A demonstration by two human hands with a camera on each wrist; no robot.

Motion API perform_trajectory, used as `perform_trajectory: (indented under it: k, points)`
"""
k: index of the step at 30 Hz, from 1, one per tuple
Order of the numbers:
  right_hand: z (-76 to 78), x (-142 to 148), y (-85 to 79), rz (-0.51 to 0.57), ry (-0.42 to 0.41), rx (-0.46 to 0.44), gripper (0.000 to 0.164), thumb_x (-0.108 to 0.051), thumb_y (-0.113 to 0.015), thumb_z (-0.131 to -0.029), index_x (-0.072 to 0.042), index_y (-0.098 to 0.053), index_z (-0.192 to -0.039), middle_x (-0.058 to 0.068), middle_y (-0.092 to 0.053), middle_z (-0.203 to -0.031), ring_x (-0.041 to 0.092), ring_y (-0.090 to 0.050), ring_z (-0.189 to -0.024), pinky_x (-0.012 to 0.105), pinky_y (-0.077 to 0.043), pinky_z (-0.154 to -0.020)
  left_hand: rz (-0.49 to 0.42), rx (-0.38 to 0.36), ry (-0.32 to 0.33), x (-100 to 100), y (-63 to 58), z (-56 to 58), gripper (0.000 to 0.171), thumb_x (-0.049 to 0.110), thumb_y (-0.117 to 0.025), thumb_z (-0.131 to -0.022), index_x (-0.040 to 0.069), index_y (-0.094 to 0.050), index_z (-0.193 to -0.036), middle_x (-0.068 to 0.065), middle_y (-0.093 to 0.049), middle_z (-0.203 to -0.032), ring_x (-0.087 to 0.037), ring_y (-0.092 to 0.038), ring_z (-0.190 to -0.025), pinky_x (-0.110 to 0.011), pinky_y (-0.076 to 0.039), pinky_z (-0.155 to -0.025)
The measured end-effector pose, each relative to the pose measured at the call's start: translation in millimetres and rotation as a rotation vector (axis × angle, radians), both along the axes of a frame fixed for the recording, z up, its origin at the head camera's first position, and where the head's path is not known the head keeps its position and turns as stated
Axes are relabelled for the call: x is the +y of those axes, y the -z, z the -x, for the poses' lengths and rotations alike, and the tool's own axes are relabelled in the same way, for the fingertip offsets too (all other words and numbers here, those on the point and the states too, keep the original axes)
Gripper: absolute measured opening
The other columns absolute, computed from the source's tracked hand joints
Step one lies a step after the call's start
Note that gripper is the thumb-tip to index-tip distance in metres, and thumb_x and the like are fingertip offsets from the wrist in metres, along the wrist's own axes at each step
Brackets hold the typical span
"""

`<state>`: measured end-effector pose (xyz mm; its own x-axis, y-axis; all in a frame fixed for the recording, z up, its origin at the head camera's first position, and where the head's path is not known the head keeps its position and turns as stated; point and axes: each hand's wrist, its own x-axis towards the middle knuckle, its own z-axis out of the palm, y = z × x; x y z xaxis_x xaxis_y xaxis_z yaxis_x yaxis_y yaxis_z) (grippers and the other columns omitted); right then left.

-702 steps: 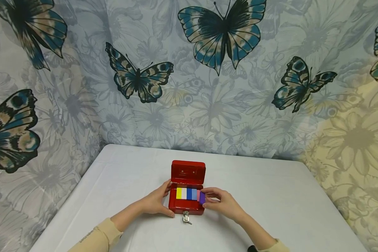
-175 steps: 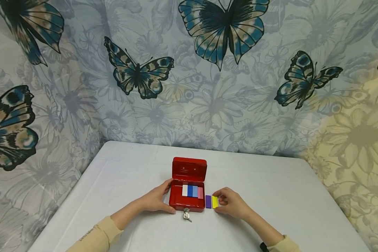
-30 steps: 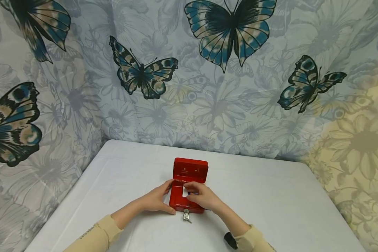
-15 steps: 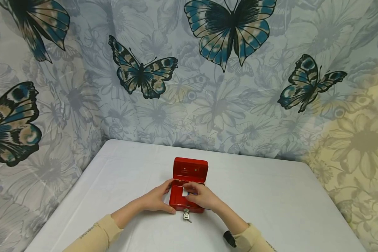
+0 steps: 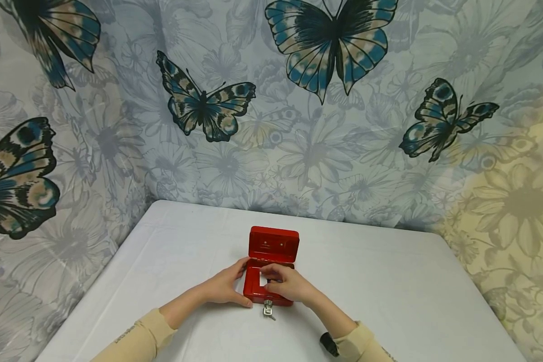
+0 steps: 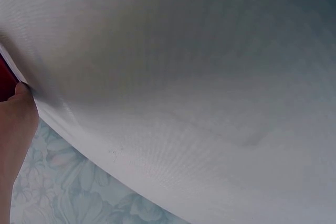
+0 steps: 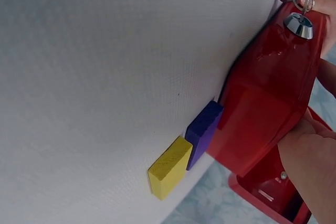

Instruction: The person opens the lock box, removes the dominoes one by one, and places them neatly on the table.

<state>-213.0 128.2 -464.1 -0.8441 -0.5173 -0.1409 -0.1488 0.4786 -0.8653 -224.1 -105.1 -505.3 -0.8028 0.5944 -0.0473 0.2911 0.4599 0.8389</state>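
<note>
An open red cash box (image 5: pixel 251 287) sits on the white table, its lid (image 5: pixel 273 244) tipped back. My left hand (image 5: pixel 225 288) grips the box's left side, thumb at the front corner and fingers towards the back. Inside the box, my right hand (image 5: pixel 289 284) pinches a white block (image 5: pixel 262 280) between thumb and fingers. That hand covers the box's right part, so other blocks there are mostly hidden. In the right wrist view, a purple block (image 7: pixel 203 129) and a yellow block (image 7: pixel 170 167) stand side by side on the table, right of the box.
Keys on a ring hang from the lock (image 5: pixel 268 308) at the box's front. A dark object (image 5: pixel 329 344) shows at my right sleeve. The white table (image 5: pixel 389 281) ends against a butterfly-patterned backdrop (image 5: pixel 307 151).
Since 5.8 s ago, my right hand has let go of the yellow block and entered the box. In the last half second, it has shifted the white block slightly left and forward.
</note>
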Motion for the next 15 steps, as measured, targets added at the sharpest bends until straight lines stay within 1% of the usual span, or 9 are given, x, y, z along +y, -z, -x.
perform_trajectory:
  k: [4, 11, 15]
  points:
    - [-0.1, -0.3, 0.2, 0.009, -0.003, 0.004, 0.041, -0.01, -0.065, -0.091, -0.003, -0.057, -0.13, 0.017, -0.06, -0.128, 0.037, -0.057, -0.118, 0.056, -0.047, -0.097, 0.007, 0.003, -0.002, -0.2, -0.9, -0.4, 0.107, 0.03, -0.087, -0.073, 0.006, -0.019, -0.153, -0.011, -0.034, -0.153, -0.025, -0.036, -0.14, -0.041, -0.033, -0.113]
    - [1.5, -0.3, 2.6, -0.016, 0.033, 0.089, 0.036, -0.007, -0.061, -0.092, -0.003, -0.059, -0.128, 0.015, -0.063, -0.122, 0.033, -0.061, -0.111, 0.052, -0.05, -0.095, 0.008, -0.004, -0.008, -0.5, -1.1, -0.9, 0.107, 0.03, -0.087, -0.073, 0.005, -0.019, -0.153, -0.012, -0.034, -0.153, -0.026, -0.037, -0.139, -0.042, -0.034, -0.112]
    - [2.3, -0.5, 3.8, -0.034, 0.043, 0.108, 0.035, -0.005, -0.06, -0.092, -0.001, -0.059, -0.127, 0.016, -0.063, -0.12, 0.033, -0.061, -0.11, 0.053, -0.05, -0.095, 0.007, -0.002, -0.008, -0.6, -0.5, -0.5, 0.107, 0.03, -0.087, -0.073, 0.006, -0.019, -0.153, -0.013, -0.034, -0.153, -0.028, -0.038, -0.138, -0.042, -0.034, -0.111]
